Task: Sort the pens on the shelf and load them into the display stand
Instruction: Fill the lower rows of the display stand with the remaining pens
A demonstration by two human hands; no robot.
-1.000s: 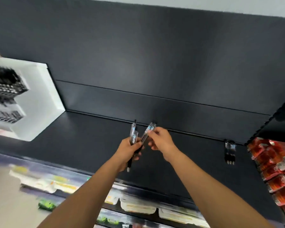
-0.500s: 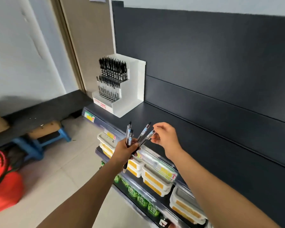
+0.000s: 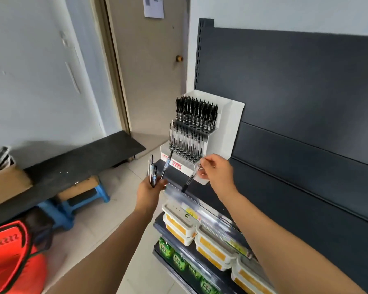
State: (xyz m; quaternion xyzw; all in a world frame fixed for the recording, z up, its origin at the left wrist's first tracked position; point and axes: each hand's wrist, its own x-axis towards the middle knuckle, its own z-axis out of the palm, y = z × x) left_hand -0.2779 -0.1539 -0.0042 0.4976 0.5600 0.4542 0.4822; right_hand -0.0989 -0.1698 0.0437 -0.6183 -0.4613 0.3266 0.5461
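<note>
Now carried closer to display stand (image 3: 208,132); single pen (image 3: 191,178) drawn apart from bundle. Left hand (image 3: 150,193) closed round remaining pens (image 3: 153,171), tips upward, well short of stand. Right hand (image 3: 216,170) pinching single pen at its upper end, long axis slanting down-left, dark tip low over shelf (image 3: 263,200) edge, just before stand's front row. Right hand nearer. Judged: pen wants righting to vertical before entering an empty front hole.

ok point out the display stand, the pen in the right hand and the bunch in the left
display stand (image 3: 232,128), head view, white side wall
single pen (image 3: 190,178), head view, mid barrel
pen bunch (image 3: 153,171), head view, barrels above the fist
</note>
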